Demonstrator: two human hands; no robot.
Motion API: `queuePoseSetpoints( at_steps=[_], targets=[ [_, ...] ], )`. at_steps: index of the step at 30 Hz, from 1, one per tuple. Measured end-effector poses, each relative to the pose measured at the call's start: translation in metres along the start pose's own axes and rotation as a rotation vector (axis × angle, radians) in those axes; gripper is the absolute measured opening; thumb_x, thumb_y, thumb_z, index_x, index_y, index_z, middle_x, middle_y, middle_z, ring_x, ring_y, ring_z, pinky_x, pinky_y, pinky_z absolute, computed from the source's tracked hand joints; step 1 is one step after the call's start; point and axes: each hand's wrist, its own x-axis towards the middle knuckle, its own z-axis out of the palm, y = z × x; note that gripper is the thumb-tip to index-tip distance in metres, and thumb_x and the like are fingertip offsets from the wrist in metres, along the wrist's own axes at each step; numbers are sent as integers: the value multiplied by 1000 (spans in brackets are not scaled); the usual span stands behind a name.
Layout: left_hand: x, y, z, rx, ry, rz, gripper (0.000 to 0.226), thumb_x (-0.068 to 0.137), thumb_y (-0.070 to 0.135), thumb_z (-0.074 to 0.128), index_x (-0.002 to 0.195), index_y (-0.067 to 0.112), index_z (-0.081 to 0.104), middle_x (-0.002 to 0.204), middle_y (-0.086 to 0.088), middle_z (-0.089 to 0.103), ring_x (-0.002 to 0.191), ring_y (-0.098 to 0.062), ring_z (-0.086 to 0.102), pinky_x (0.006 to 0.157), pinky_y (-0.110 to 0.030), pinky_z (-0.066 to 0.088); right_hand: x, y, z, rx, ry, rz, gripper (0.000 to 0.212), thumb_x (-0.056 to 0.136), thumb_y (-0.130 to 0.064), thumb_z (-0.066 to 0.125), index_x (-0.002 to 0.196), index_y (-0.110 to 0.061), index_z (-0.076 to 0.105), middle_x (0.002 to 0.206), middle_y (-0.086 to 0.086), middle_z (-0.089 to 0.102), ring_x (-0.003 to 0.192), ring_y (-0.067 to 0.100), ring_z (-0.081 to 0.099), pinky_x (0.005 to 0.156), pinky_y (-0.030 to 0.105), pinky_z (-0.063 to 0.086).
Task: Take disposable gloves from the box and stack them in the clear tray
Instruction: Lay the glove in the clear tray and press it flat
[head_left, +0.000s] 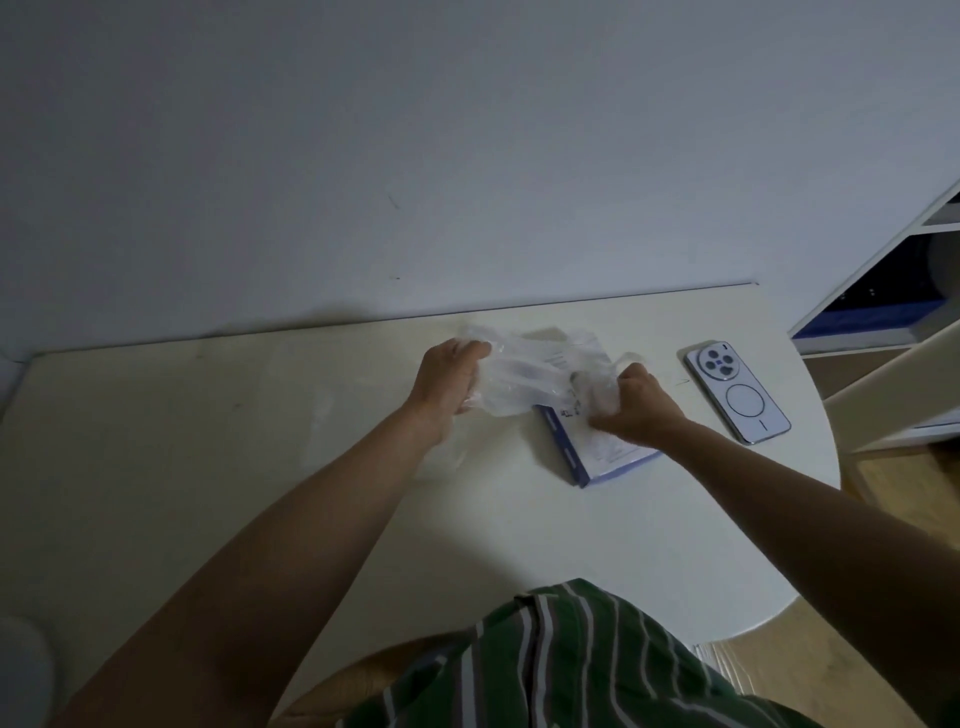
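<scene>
The pale table (208, 415) fills the middle of the frame. Just left of centre, the left hand (452, 379) curls its fingers around one end of a clear glove (524, 374). The glove stretches rightward, crumpled, held above the table between both hands. Below it, at centre right, lies the blue-and-white box (597, 452), flat on the table. The right hand (639, 400) pinches the glove's other end in closed fingers, over the box. Further right a phone (737, 392) lies back up. A shelf (883, 291) stands at the right edge.
</scene>
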Motion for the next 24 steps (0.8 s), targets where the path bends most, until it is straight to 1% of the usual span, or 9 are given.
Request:
queuePoseSetpoints(
  at_steps=[3, 5, 8, 11, 13, 16, 19, 21, 24],
  targets=[
    [3, 3, -29, 52, 52, -43, 27, 89, 32, 56, 67, 21, 45, 41, 8, 35, 34, -9, 27, 41, -14, 23, -1, -13, -12, 300, 72, -24, 69, 80, -63, 64, 114, -3, 60, 117, 16, 57, 99, 30, 58, 84, 43, 52],
    [5, 3, -51, 47, 43, -72, 24, 92, 34, 53, 76, 19, 43, 41, 8, 34, 35, -9, 24, 40, -15, 19, -6, -34, -21, 480, 293, -66, 75, 79, -72, 56, 121, -9, 55, 119, 8, 53, 102, 22, 55, 87, 40, 50],
    [7, -1, -81, 185, -1, -45, 29, 95, 39, 48, 78, 15, 49, 41, 4, 41, 31, -11, 29, 38, -15, 20, -10, -76, -31, 574, 515, -253, 60, 83, -61, 52, 123, -15, 54, 120, 0, 50, 108, 17, 50, 94, 41, 43],
    [6, -6, -102, 231, 6, -89, 42, 97, 45, 45, 78, 10, 60, 44, -1, 48, 31, -12, 37, 36, -14, 26, -5, -124, -29, 554, 461, -414, 44, 88, -41, 61, 122, -14, 57, 121, 0, 54, 110, 17, 51, 98, 44, 42],
    [5, -9, -113, 304, 1, -113, 52, 98, 50, 39, 76, 10, 64, 49, -6, 51, 34, -15, 40, 40, -15, 30, 1, -150, -19, 487, 330, -458, 47, 86, -30, 71, 126, -10, 55, 123, 3, 57, 110, 21, 53, 98, 44, 42],
    [1, -14, -129, 406, -36, -96, 59, 101, 46, 31, 73, 8, 66, 48, -6, 53, 35, -17, 43, 37, -15, 32, 13, -181, 4, 234, 140, -399, 57, 83, -33, 74, 131, -13, 52, 125, 4, 58, 114, 23, 50, 99, 41, 40],
    [-1, -17, -139, 383, 40, -47, 36, 99, 27, 44, 75, 8, 62, 54, -7, 54, 41, -21, 47, 39, -20, 38, 21, -197, 17, 116, 182, -401, 31, 84, -27, 71, 114, -21, 63, 99, -5, 68, 103, 23, 54, 89, 35, 41],
    [0, -18, -146, 454, 136, 16, 21, 96, 16, 49, 80, 9, 62, 65, -10, 57, 46, -24, 52, 47, -28, 46, 22, -206, 23, 103, 201, -398, 25, 84, -21, 69, 108, -23, 64, 88, -8, 67, 97, 21, 55, 84, 32, 39],
    [2, -20, -159, 729, 273, 99, 19, 96, 19, 48, 92, 5, 61, 82, -15, 65, 70, -31, 61, 67, -40, 53, 22, -217, 30, 64, 284, -427, 35, 82, -18, 71, 115, -18, 59, 100, 0, 63, 98, 21, 54, 84, 32, 42]
  ],
)
